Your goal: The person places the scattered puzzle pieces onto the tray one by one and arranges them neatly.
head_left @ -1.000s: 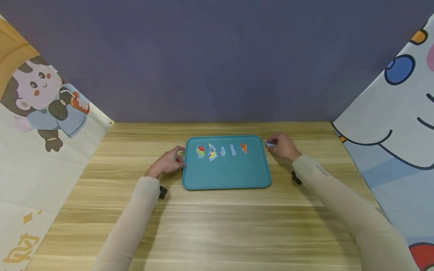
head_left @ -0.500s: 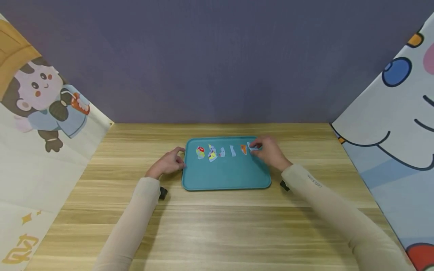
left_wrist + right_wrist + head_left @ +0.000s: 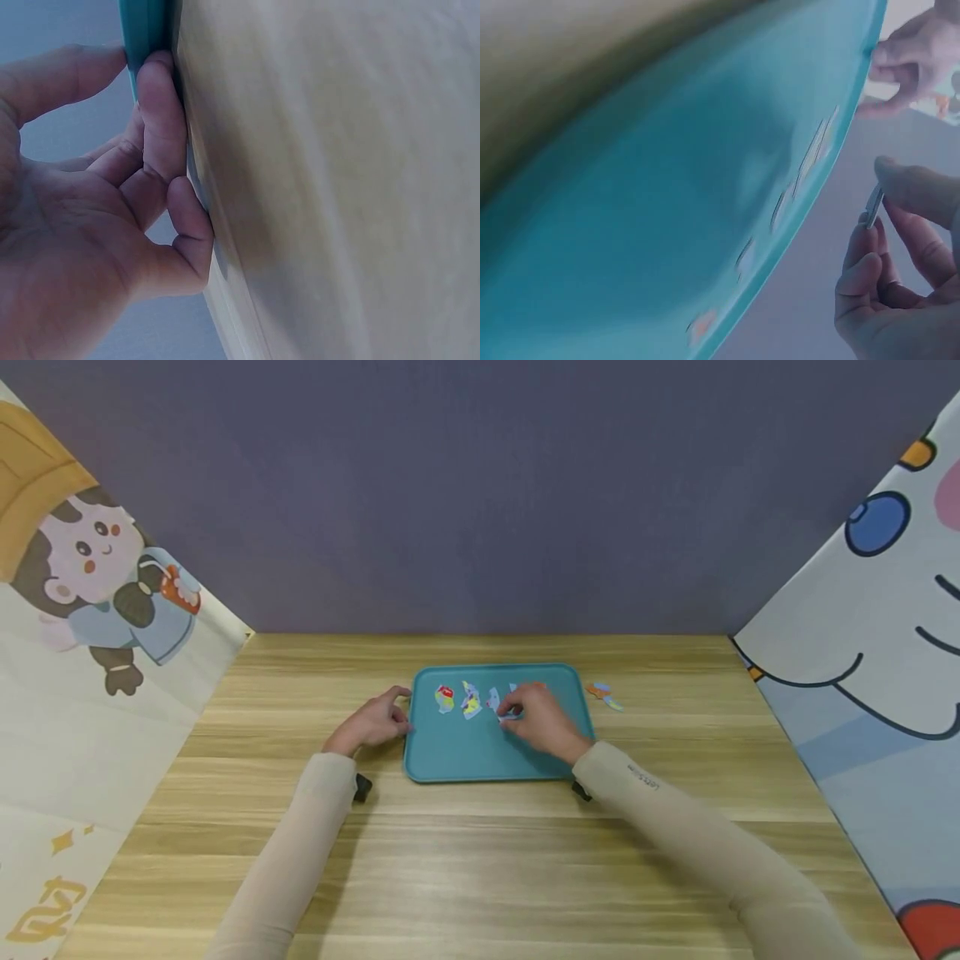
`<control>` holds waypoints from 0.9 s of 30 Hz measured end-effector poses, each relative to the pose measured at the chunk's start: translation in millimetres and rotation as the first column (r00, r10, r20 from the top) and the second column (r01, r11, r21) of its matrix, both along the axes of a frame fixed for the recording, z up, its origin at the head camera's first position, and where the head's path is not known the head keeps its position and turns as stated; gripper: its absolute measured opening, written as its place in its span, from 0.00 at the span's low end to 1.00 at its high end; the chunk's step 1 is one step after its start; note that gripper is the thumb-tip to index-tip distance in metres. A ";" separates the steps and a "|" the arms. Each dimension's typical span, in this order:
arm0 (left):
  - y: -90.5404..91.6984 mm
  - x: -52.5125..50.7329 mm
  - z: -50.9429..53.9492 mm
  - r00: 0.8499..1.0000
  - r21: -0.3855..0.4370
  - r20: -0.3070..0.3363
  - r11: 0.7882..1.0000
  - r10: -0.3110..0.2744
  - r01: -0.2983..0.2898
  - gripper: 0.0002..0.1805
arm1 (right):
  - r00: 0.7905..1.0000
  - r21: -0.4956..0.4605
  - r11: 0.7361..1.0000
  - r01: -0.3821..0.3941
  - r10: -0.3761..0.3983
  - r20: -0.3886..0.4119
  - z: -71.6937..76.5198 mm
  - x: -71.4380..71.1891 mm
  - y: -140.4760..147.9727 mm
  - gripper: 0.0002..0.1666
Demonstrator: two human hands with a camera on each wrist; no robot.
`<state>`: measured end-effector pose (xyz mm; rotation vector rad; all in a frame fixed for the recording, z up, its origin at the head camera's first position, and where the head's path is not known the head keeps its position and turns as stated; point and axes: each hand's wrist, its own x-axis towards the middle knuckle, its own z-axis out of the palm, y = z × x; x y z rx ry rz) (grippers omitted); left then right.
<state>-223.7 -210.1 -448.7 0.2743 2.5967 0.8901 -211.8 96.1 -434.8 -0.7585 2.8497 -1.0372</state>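
Note:
My right hand (image 3: pixel 543 722) is over the teal tray (image 3: pixel 465 768), pinching a small pale card piece (image 3: pixel 874 206) between thumb and fingers. In the right wrist view that thin piece is seen nearly edge-on. My left hand (image 3: pixel 371 724) holds the tray's left rim, its fingers bent against the edge in the left wrist view. Along the upper part of the tray lie irregular printed pieces: a red and yellow-green piece (image 3: pixel 444 699), a yellow and white one (image 3: pixel 471 702) and a small pale one (image 3: pixel 492 698). Others farther right are partly covered by my right hand.
On the wooden table (image 3: pixel 480 860), just right of the tray, lies an orange, blue and yellow piece (image 3: pixel 603 695). A dark grey-blue panel (image 3: pixel 480 502) stands behind the table. Cartoon-printed panels flank it on the left (image 3: pixel 67 735) and right (image 3: pixel 847 635).
My right hand has carried the pale piece leftward from beyond the tray's right edge to over the tray's middle. The piece right of the tray has come into view. My left hand stays put.

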 end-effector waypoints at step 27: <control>0.2 -0.4 1.5 1.000 0.022 -0.006 1.000 0.010 -0.010 0.35 | 0.985 0.205 0.975 -0.088 0.054 0.166 -11.0 9.8 -97.3 0.10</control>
